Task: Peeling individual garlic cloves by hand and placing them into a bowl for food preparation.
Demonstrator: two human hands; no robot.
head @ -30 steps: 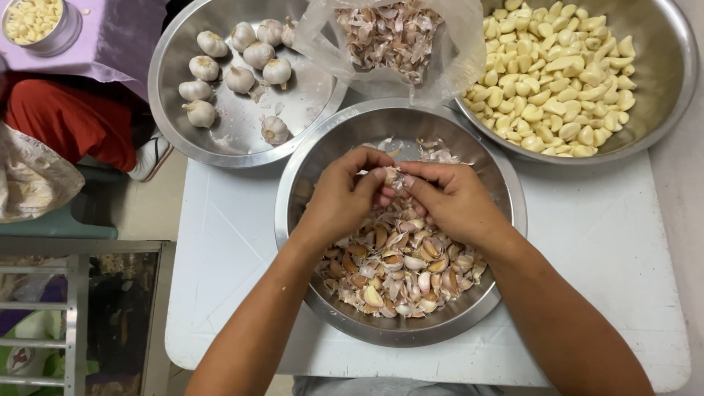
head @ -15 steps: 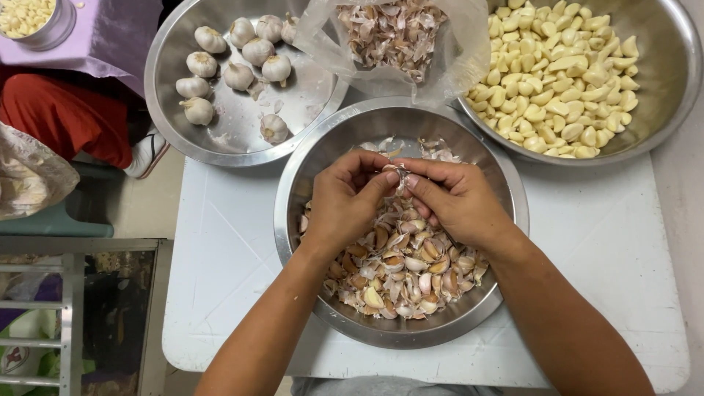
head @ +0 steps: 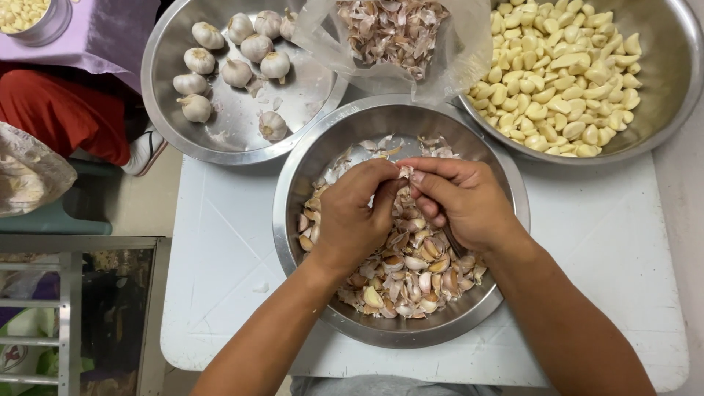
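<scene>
Garlic clove with papery skin (head: 404,174) is pinched between both hands over the round steel bowl of unpeeled cloves (head: 293,213) on the white table (head: 609,249), so skin falls inside. Left hand (head: 352,220) and right hand (head: 466,202) each close their grip on it.

White table (head: 601,242) carries three steel bowls (head: 293,213) and a skin-filled bag (head: 396,44).

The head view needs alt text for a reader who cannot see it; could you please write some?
Both hands, left hand and right hand, pinch a garlic clove over a steel bowl of unpeeled cloves. Behind it sit a bowl of whole bulbs, a bag of skins and a bowl of peeled cloves.
</scene>
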